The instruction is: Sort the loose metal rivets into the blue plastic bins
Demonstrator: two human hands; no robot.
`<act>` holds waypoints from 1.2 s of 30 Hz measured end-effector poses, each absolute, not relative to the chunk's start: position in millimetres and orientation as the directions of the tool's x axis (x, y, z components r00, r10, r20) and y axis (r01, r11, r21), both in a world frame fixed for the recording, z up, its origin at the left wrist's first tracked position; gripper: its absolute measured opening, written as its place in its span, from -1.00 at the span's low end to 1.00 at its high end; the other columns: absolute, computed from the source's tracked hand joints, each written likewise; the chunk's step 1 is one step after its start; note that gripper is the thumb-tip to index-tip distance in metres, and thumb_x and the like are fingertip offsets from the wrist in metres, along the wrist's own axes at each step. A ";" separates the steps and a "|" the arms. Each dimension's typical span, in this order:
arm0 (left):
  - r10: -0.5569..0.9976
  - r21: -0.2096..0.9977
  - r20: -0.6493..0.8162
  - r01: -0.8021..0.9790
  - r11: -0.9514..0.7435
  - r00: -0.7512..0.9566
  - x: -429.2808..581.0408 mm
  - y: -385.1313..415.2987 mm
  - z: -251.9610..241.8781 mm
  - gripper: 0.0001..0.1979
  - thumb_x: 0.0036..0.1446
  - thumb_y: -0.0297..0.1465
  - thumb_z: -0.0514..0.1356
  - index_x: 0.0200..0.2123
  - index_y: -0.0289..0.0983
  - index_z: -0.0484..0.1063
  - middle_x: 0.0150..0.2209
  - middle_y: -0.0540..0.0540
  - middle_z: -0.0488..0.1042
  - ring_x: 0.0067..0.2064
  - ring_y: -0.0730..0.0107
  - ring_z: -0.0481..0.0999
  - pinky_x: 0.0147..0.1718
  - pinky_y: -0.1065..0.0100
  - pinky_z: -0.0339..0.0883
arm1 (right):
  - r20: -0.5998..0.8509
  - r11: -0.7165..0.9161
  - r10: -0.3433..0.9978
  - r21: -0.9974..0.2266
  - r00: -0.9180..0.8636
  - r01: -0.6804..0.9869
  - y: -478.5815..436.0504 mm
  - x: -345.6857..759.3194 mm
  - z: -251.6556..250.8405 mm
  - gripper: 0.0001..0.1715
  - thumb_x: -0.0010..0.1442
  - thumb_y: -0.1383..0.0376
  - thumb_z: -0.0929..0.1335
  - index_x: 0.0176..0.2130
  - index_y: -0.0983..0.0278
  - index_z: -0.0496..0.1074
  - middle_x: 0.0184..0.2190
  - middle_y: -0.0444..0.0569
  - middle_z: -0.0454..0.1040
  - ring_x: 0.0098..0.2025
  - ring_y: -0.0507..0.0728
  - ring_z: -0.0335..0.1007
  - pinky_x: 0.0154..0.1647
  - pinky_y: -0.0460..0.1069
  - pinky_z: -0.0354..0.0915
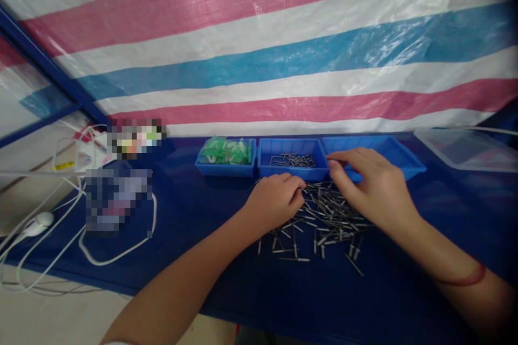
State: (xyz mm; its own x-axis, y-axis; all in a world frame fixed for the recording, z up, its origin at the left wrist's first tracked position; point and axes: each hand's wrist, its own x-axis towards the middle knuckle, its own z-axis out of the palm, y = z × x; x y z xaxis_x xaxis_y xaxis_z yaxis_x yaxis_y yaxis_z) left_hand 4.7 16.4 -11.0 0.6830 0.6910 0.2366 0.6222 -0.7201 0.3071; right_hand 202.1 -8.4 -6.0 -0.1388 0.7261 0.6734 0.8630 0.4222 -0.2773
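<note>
A loose pile of metal blind rivets (334,213) lies on the blue tabletop. Over the pile's left edge, my left hand (279,199) is closed with its fingers curled; whatever is in them is hidden. My right hand (376,188) reaches across the pile's right side. Its thumb and forefinger tips come together by the right wall of the middle blue bin (291,174), and I cannot make out anything between them. Inside that bin lie more rivets (294,159). Behind my right hand stands another blue bin (404,156), partly covered by it.
The left blue bin (224,168) contains green-and-clear plastic packets (226,151). White cables (117,262) and blurred-out items lie on the left. A translucent plastic lid or tray (465,148) sits at the far right. A striped tarp (259,73) hangs behind the table.
</note>
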 end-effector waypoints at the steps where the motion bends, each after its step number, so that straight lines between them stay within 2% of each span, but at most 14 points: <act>1: 0.687 0.287 0.227 0.627 -0.724 0.690 4.7 17.0 -10.6 -0.78 0.18 -0.47 0.06 -0.17 -0.30 0.47 -0.25 -0.10 0.51 -0.19 0.28 0.49 -0.15 0.29 0.34 | 0.673 0.422 0.730 -0.301 -0.123 0.855 -10.7 203.8 -7.0 -0.81 0.27 0.28 0.24 -0.21 0.21 0.43 -0.31 0.02 0.51 -0.26 0.21 0.41 -0.16 0.12 0.31; 6: 0.612 0.192 0.186 0.582 -0.790 0.769 9.6 17.3 -10.1 -0.77 0.25 -0.40 0.07 -0.13 -0.21 0.50 -0.21 -0.09 0.47 -0.24 0.35 0.45 -0.17 0.31 0.30 | 0.650 0.451 0.751 -0.378 -0.115 0.809 -12.0 206.5 -10.9 -0.84 0.26 0.29 0.25 -0.23 0.19 0.43 -0.33 -0.02 0.52 -0.27 0.18 0.43 -0.20 0.09 0.32; 11: 0.551 0.104 0.212 0.542 -0.834 0.807 19.2 16.9 -16.6 -0.76 0.29 -0.24 0.07 -0.14 -0.13 0.52 -0.17 -0.04 0.44 -0.20 0.33 0.39 -0.24 0.31 0.19 | 0.646 0.500 0.747 -0.386 -0.161 0.775 -15.0 203.8 -10.8 -0.85 0.24 0.32 0.27 -0.23 0.22 0.44 -0.33 -0.02 0.52 -0.27 0.16 0.42 -0.18 0.08 0.32; 20: 0.444 0.011 0.231 0.454 -0.891 0.866 22.7 13.8 -22.4 -0.74 0.28 -0.14 0.07 -0.14 -0.06 0.50 -0.13 0.00 0.46 -0.14 0.31 0.34 -0.28 0.26 0.03 | 0.643 0.522 0.743 -0.379 -0.188 0.764 -18.4 201.2 -8.9 -0.85 0.24 0.28 0.27 -0.26 0.18 0.44 -0.32 -0.01 0.55 -0.26 0.20 0.46 -0.18 0.12 0.33; 26: 0.445 0.010 0.227 0.455 -0.890 0.866 25.4 10.3 -22.7 -0.75 0.27 -0.18 0.10 -0.24 -0.17 0.51 -0.22 -0.01 0.51 -0.18 0.32 0.37 -0.29 0.24 0.00 | 0.640 0.528 0.743 -0.380 -0.196 0.759 -17.3 201.2 -11.9 -0.86 0.24 0.28 0.27 -0.26 0.19 0.43 -0.32 -0.01 0.55 -0.25 0.22 0.46 -0.17 0.13 0.33; 32: 0.471 0.016 0.206 0.479 -0.878 0.858 26.6 5.3 -21.9 -0.78 0.27 -0.22 0.10 -0.19 -0.14 0.50 -0.18 0.00 0.52 -0.16 0.27 0.39 -0.28 0.24 0.03 | 0.637 0.549 0.735 -0.358 -0.232 0.755 -17.6 199.6 -13.9 -0.89 0.24 0.30 0.28 -0.27 0.19 0.41 -0.32 -0.03 0.55 -0.25 0.20 0.46 -0.16 0.12 0.32; 36: 0.490 0.011 0.208 0.499 -0.866 0.846 27.1 2.6 -22.5 -0.77 0.30 -0.26 0.06 -0.25 -0.15 0.50 -0.18 0.00 0.52 -0.16 0.28 0.38 -0.28 0.24 0.04 | 0.647 0.567 0.721 -0.344 -0.249 0.749 -17.2 198.9 -15.0 -0.89 0.24 0.32 0.28 -0.28 0.22 0.41 -0.34 -0.03 0.55 -0.26 0.19 0.46 -0.18 0.10 0.32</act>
State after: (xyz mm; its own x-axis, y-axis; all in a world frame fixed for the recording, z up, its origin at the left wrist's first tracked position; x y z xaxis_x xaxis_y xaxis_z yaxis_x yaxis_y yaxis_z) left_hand 27.1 2.6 -22.5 0.8463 0.4903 0.2083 0.4992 -0.8664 0.0113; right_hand 198.9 -17.2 -15.0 -0.2490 0.7211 0.6465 0.7489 0.5667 -0.3436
